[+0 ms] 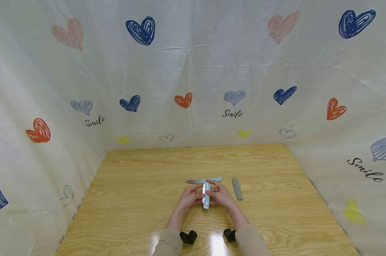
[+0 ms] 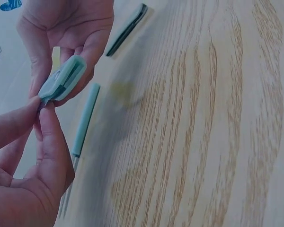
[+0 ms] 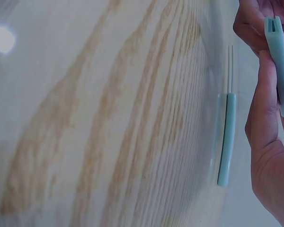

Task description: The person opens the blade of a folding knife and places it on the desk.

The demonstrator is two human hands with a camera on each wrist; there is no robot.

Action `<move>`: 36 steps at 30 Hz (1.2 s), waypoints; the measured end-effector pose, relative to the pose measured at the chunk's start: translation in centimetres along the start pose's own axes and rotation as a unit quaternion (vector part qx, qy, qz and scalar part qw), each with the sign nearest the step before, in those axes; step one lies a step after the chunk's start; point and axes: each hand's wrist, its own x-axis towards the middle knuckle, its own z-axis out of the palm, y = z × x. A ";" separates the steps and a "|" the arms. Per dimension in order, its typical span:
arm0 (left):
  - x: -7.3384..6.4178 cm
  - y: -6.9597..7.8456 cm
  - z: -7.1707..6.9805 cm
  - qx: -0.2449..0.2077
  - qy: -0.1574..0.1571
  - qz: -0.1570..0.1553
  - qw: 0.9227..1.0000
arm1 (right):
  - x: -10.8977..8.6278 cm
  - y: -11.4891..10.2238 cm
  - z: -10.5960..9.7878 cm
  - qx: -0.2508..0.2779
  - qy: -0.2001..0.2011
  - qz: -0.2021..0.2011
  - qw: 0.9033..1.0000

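A folding knife (image 1: pixel 206 196) with a pale blue-green handle is held upright between both hands, above the table. My right hand (image 1: pixel 221 195) grips its handle. At its side, my left hand (image 1: pixel 189 198) pinches what looks like the blade edge with thumb and forefinger, as the left wrist view shows. The slot of the handle (image 2: pixel 75 75) faces that camera; the blade is mostly hidden by the fingers. Just beyond the hands lies an opened folding knife (image 1: pixel 213 179), its blade pointing left. Right of my right hand rests a folded grey-green knife (image 1: pixel 237 189).
The wooden table (image 1: pixel 141 206) reaches out on all sides of the hands. A white curtain (image 1: pixel 205 71) printed with hearts hangs behind it and along both sides. Black wrist mounts (image 1: pixel 188 237) sit at the sleeves.
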 end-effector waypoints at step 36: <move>-0.1 -0.5 0.4 0.007 0.041 0.044 0.998 | -1.3 -1.7 0.7 0.028 0.018 -0.003 0.999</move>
